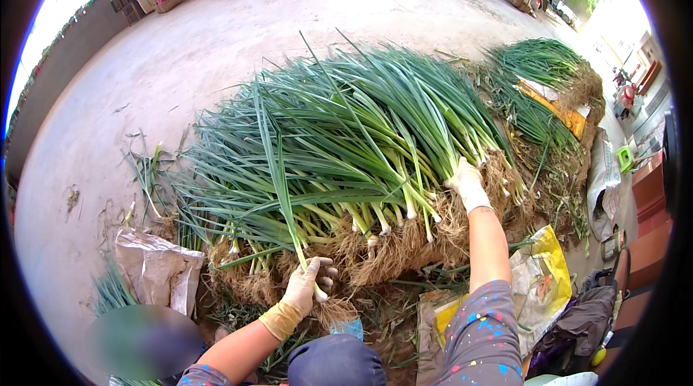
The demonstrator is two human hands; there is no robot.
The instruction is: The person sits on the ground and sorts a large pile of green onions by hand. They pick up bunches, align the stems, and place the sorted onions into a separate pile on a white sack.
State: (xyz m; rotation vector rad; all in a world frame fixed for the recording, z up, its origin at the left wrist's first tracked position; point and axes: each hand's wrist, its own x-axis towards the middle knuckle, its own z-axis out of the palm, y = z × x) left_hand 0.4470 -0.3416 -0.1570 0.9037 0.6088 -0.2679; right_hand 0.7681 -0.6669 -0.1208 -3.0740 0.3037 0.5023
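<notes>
A large heap of long green onions lies in front of me, leaves pointing away and brown roots toward me. My left hand, in a pale glove with a yellowish cuff, holds one green onion just above its white base, its roots hanging below. The stalk's leaves reach up over the heap. My right hand, also gloved, is closed around the lower stalks of a bunch at the right of the heap. How many stalks it grips is hidden.
More green onions lie at the right with a yellow-orange sack. Whitish sacks and a yellow-white sack flank me. Loose stalks lie on the concrete. A blurred patch covers the lower left.
</notes>
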